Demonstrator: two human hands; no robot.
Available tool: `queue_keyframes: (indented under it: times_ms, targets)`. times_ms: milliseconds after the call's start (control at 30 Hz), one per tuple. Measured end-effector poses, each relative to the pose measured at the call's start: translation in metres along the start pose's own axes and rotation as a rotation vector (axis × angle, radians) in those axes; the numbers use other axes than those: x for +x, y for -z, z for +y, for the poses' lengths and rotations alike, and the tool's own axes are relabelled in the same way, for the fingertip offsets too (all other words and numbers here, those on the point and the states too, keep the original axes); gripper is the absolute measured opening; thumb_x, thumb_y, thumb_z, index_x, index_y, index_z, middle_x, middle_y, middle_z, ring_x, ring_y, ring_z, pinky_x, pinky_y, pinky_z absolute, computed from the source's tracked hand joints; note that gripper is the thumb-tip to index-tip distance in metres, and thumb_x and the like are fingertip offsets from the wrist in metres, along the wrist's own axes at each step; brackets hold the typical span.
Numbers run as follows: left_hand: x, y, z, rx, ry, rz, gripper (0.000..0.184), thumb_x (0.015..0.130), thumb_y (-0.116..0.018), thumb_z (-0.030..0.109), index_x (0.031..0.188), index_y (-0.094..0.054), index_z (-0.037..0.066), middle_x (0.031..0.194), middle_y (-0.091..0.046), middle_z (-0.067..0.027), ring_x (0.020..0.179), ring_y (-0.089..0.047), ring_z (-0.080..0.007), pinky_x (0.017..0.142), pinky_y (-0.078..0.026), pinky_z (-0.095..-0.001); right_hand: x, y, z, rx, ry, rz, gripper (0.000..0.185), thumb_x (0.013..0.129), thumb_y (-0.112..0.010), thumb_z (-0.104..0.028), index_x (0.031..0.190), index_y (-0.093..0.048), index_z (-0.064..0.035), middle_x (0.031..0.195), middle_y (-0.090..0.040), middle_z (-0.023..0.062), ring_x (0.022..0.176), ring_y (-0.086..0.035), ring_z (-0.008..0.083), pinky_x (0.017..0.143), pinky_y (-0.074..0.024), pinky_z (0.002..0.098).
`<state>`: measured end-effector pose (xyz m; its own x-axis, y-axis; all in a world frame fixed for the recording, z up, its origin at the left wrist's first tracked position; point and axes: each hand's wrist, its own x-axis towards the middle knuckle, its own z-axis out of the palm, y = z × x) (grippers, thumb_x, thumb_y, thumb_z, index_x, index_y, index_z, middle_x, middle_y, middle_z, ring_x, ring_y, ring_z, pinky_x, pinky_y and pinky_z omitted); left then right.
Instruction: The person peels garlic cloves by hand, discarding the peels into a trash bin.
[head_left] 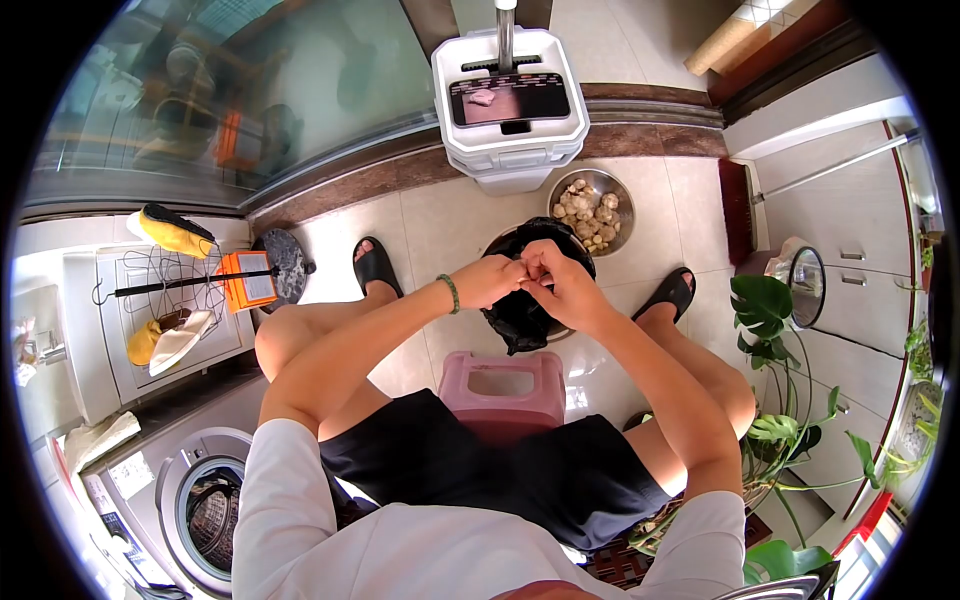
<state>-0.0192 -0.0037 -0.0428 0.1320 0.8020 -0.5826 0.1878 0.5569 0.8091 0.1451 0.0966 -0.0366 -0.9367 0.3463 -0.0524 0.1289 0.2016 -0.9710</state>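
Two hands pinching: left hand (488, 282), right hand (563, 284), above the black bag (518, 322)
Each grip is drawn together, fingertips meeting around what seems a small pale piece (524, 283) (too tiny to name); such close work calls for a light pinch. Just beyond the black bag, to its right, garlic bulbs (580, 204) fill a metal bowl (629, 231). Well left of the bag, an orange box (250, 281) bears print too small to read.

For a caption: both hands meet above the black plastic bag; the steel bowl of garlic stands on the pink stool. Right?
The head view shows the round steel bowl of whitish garlic on beige tiles, not the pink stool; the rest holds.
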Motion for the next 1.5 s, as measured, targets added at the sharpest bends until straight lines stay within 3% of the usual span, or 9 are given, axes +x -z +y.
queue_keyframes:
  times_ms: [100, 333, 400, 533, 700, 833, 1033, 1200, 1500]
  targets:
    - [0.001, 0.002, 0.000, -0.144, 0.044, -0.023, 0.036, 0.093, -0.033, 0.032, 0.066, -0.041, 0.009, 0.058, -0.040, 0.0020, 0.050, -0.042, -0.0109, 0.046, -0.044, -0.0286, 0.001, 0.001, -0.002, -0.013, 0.005, 0.003, 0.040, 0.081, -0.059, 0.013, 0.112, -0.044, -0.0072, 0.082, -0.048, 0.0040, 0.075, -0.054, 0.0141, 0.071, -0.0506, 0.0269]
    - [0.000, 0.000, 0.008, -0.072, 0.091, -0.007, 0.039, 0.093, -0.033, 0.034, 0.061, -0.037, 0.012, 0.054, -0.035, 0.0040, 0.048, -0.037, -0.0095, 0.046, -0.043, -0.0300, 0.002, 0.001, -0.002, -0.051, -0.002, -0.036, 0.040, 0.081, -0.057, 0.013, 0.113, -0.045, -0.0083, 0.081, -0.046, 0.0044, 0.073, -0.052, 0.0150, 0.068, -0.0486, 0.0276]
    - [0.000, 0.002, 0.010, -0.272, 0.207, -0.077, 0.038, 0.093, -0.034, 0.035, 0.061, -0.035, 0.015, 0.052, -0.032, 0.0055, 0.047, -0.034, -0.0086, 0.046, -0.040, -0.0294, 0.003, 0.001, -0.005, -0.039, 0.011, -0.028, 0.039, 0.081, -0.057, 0.013, 0.113, -0.046, -0.0079, 0.081, -0.046, 0.0043, 0.072, -0.052, 0.0151, 0.067, -0.0486, 0.0274]
    - [0.001, 0.002, 0.004, -0.346, 0.204, -0.113, 0.038, 0.093, -0.036, 0.036, 0.061, -0.033, 0.018, 0.052, -0.030, 0.0070, 0.046, -0.031, -0.0079, 0.047, -0.035, -0.0277, 0.002, -0.001, -0.008, -0.042, 0.051, -0.004, 0.037, 0.080, -0.059, 0.012, 0.111, -0.049, -0.0062, 0.076, -0.048, 0.0076, 0.067, -0.051, 0.0213, 0.065, -0.0458, 0.0307]
    - [-0.001, 0.002, 0.011, -0.532, 0.223, -0.078, 0.037, 0.094, -0.038, 0.037, 0.062, -0.034, 0.018, 0.053, -0.031, 0.0069, 0.046, -0.030, -0.0078, 0.047, -0.032, -0.0267, 0.001, -0.004, -0.009, -0.053, 0.068, 0.090, 0.035, 0.081, -0.058, 0.012, 0.110, -0.051, -0.0062, 0.075, -0.048, 0.0075, 0.068, -0.052, 0.0200, 0.064, -0.0463, 0.0298]
    - [0.001, 0.003, 0.012, -0.431, 0.157, 0.004, 0.037, 0.094, -0.038, 0.036, 0.062, -0.036, 0.017, 0.053, -0.030, 0.0067, 0.046, -0.029, -0.0078, 0.046, -0.031, -0.0270, 0.002, -0.002, -0.004, 0.058, -0.003, 0.184, 0.029, 0.084, -0.060, 0.009, 0.109, -0.053, -0.0033, 0.081, -0.053, 0.0034, 0.074, -0.056, 0.0118, 0.070, -0.0515, 0.0245]
    - [0.000, 0.007, 0.020, -0.322, 0.076, 0.091, 0.042, 0.097, -0.036, 0.036, 0.060, -0.034, 0.017, 0.053, -0.025, 0.0068, 0.045, -0.025, -0.0086, 0.046, -0.029, -0.0291, 0.004, 0.004, 0.000, 0.005, 0.075, 0.158, 0.017, 0.084, -0.066, 0.002, 0.100, -0.059, 0.0021, 0.088, -0.061, 0.0096, 0.078, -0.066, 0.0167, 0.069, -0.0548, 0.0268]
    - [-0.005, 0.015, 0.025, -0.751, 0.043, -0.219, 0.048, 0.099, -0.035, 0.039, 0.058, -0.020, 0.019, 0.053, -0.019, 0.0068, 0.046, -0.023, -0.0099, 0.050, -0.031, -0.0290, 0.003, 0.006, -0.023, 0.132, 0.101, 0.234, 0.014, 0.084, -0.064, 0.004, 0.098, -0.061, 0.0036, 0.088, -0.062, 0.0093, 0.079, -0.067, 0.0161, 0.071, -0.0552, 0.0261]
    - [-0.004, 0.014, 0.032, -0.604, 0.059, -0.217, 0.049, 0.099, -0.032, 0.044, 0.058, -0.021, 0.019, 0.053, -0.018, 0.0066, 0.047, -0.023, -0.0091, 0.051, -0.030, -0.0279, 0.002, 0.015, -0.039, -0.124, 0.268, 0.298, 0.013, 0.083, -0.062, 0.004, 0.096, -0.062, 0.0014, 0.083, -0.061, 0.0105, 0.070, -0.064, 0.0236, 0.061, -0.0515, 0.0307]
